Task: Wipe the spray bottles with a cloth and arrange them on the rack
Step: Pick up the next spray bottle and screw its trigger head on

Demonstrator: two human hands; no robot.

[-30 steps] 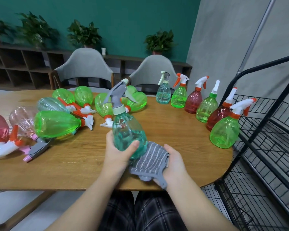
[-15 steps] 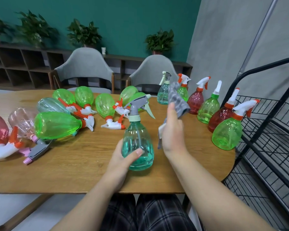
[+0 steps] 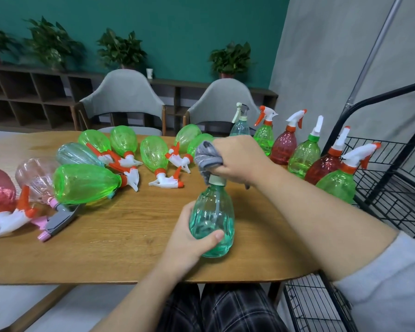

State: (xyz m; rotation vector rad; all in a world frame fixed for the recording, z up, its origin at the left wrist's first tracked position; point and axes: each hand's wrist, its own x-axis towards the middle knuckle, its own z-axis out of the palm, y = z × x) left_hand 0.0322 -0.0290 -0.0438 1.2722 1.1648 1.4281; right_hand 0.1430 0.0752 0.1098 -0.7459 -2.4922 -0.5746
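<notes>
Six spray bottles stand upright along the right edge of the wooden tabletop, beside the black wire rack; about nine lie toppled at left. Left hand grips the upright teal plastic spray bottle near the front edge; right hand clutches the grey cloth over its nozzle.

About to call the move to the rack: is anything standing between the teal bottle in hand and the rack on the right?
Yes. A row of upright spray bottles lines the table's right edge between the teal bottle and the rack; nearest the rack is a green bottle. The left hand would have to lift over them.
</notes>
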